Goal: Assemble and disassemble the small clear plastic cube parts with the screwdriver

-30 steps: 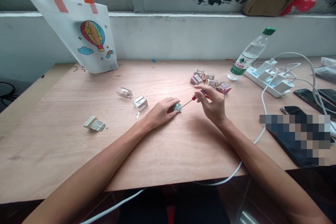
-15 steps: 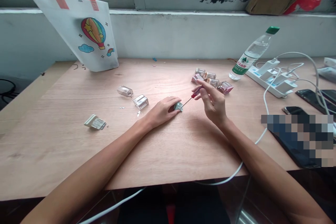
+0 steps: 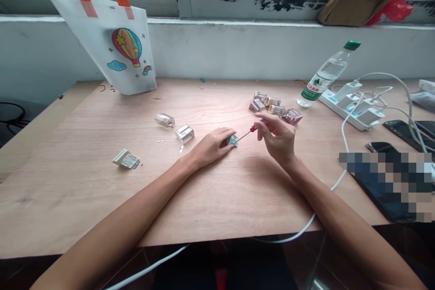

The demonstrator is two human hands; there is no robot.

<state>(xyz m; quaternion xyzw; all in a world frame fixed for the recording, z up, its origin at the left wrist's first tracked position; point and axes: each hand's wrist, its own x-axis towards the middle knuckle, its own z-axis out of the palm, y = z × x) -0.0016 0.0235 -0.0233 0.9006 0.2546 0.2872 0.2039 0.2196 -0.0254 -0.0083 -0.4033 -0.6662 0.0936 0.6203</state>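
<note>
My left hand [image 3: 215,144] rests on the table, thumb and fingers closed around a small pale green pencil sharpener [image 3: 232,140]. In my right hand [image 3: 277,133] is a screwdriver [image 3: 253,128] with a red handle, held at a slant. Its thin shaft points down-left and its tip meets the sharpener; the exact contact is too small to make out. Left of my hands lie two clear sharpeners [image 3: 184,134] and a pale greenish one [image 3: 126,159]. Small metal blades [image 3: 181,148] lie near the clear ones. Beyond my right hand sits a group of several pinkish and orange-tinted sharpeners [image 3: 276,110].
A white bag [image 3: 132,72] with orange handles stands at the back left. At the back right are a tilted water bottle [image 3: 314,86] and a white power strip [image 3: 356,115] with chargers. Phones [image 3: 377,190] lie on the right, and a white cable [image 3: 340,183] passes by my right forearm.
The whole view has shifted slightly downward and right in the picture. My right hand keeps the screwdriver on the sharpener, with its fingers slightly changed; the left hand's hold is the same.
</note>
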